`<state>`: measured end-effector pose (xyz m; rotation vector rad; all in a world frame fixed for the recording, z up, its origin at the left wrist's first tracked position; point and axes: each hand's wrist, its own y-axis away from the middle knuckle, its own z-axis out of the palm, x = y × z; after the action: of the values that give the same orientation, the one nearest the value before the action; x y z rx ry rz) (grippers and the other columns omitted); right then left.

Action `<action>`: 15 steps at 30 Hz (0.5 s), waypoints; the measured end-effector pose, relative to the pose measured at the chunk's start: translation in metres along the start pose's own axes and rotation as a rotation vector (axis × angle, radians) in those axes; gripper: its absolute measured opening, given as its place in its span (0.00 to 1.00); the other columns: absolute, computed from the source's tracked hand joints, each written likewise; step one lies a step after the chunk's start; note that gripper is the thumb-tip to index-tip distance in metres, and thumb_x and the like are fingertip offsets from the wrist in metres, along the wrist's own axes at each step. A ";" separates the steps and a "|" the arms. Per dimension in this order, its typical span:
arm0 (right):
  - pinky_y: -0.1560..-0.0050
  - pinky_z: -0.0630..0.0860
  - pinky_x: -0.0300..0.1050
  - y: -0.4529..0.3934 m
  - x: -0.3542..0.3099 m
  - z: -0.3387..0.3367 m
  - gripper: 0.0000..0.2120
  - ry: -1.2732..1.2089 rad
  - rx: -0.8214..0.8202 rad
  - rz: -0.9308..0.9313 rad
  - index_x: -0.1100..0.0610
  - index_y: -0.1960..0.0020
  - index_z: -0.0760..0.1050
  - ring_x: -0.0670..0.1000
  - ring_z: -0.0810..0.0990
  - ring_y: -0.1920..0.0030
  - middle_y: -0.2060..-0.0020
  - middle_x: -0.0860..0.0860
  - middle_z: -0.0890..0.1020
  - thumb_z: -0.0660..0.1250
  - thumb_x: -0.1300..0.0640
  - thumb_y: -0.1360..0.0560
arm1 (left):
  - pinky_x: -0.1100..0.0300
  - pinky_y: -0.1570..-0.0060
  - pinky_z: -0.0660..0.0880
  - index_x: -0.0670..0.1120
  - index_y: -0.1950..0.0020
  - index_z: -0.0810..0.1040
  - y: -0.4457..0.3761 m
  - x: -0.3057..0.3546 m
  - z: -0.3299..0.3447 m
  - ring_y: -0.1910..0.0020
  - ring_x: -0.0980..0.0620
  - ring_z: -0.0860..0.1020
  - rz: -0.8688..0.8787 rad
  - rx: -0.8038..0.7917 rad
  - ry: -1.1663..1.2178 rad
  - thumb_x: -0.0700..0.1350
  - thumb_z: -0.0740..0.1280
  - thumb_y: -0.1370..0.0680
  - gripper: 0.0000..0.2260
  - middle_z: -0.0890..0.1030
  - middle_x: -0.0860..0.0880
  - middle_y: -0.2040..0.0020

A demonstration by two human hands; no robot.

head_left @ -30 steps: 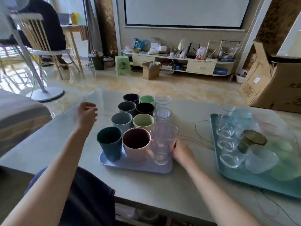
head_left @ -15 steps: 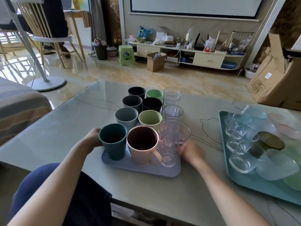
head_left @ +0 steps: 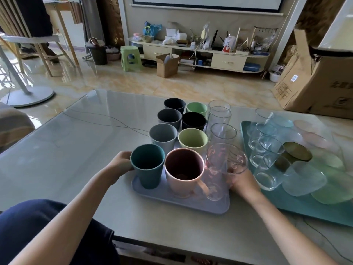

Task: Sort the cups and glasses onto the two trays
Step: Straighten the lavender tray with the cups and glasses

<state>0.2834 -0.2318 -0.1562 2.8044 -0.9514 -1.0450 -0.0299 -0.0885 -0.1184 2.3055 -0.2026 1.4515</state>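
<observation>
gripping the near ends of the grey tray (head_left: 181,202), the left hand (head_left: 119,165) sits at nine o'clock by the teal cup (head_left: 148,165), the right hand (head_left: 242,183) at three o'clock, curled by the clear glass (head_left: 219,169); its long axis runs toward twelve.

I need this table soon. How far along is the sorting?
Nearly done, it seems: coloured cups and tall glasses fill the grey tray; short glasses crowd the teal tray. Both hands, left and right, sit at the grey tray's sides. No loose cups are visible.
</observation>
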 end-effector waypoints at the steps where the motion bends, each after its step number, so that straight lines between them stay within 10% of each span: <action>1: 0.50 0.79 0.53 -0.001 0.000 -0.001 0.14 -0.004 0.002 0.002 0.54 0.54 0.80 0.57 0.82 0.54 0.57 0.54 0.84 0.69 0.47 0.36 | 0.72 0.73 0.74 0.45 0.64 0.79 -0.002 0.003 -0.003 0.65 0.51 0.74 0.007 -0.029 -0.015 0.30 0.67 0.28 0.11 0.79 0.49 0.69; 4: 0.54 0.76 0.48 -0.003 -0.010 -0.013 0.14 -0.084 0.162 -0.029 0.58 0.51 0.76 0.56 0.80 0.59 0.61 0.54 0.81 0.65 0.47 0.27 | 0.63 0.63 0.76 0.46 0.57 0.80 -0.017 0.017 -0.010 0.60 0.49 0.77 0.051 -0.005 -0.007 0.44 0.66 0.23 0.05 0.81 0.45 0.59; 8: 0.62 0.60 0.42 -0.031 -0.042 -0.026 0.18 -0.431 0.379 -0.040 0.58 0.50 0.69 0.52 0.72 0.57 0.63 0.48 0.73 0.48 0.47 0.19 | 0.52 0.35 0.68 0.40 0.34 0.71 -0.068 0.034 -0.007 0.38 0.45 0.73 0.053 0.008 0.201 0.53 0.53 0.19 0.21 0.74 0.42 0.34; 12: 0.39 0.71 0.50 -0.088 -0.068 -0.026 0.29 -0.813 0.295 -0.096 0.53 0.50 0.73 0.54 0.75 0.48 0.51 0.53 0.77 0.50 0.29 0.28 | 0.52 0.25 0.51 0.42 0.27 0.63 -0.119 0.052 0.004 0.25 0.48 0.59 0.058 -0.043 0.313 0.60 0.44 0.19 0.29 0.62 0.46 0.25; 15: 0.36 0.68 0.52 -0.126 -0.079 -0.033 0.25 -1.001 0.298 -0.057 0.49 0.54 0.73 0.46 0.75 0.55 0.59 0.45 0.76 0.40 0.39 0.20 | 0.50 0.24 0.47 0.41 0.28 0.64 -0.154 0.062 0.009 0.24 0.43 0.56 0.043 -0.084 0.420 0.62 0.42 0.21 0.33 0.62 0.42 0.25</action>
<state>0.3240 -0.0932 -0.1095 2.4077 -1.1051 -2.5972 0.0561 0.0536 -0.1071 1.8875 -0.1861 1.8689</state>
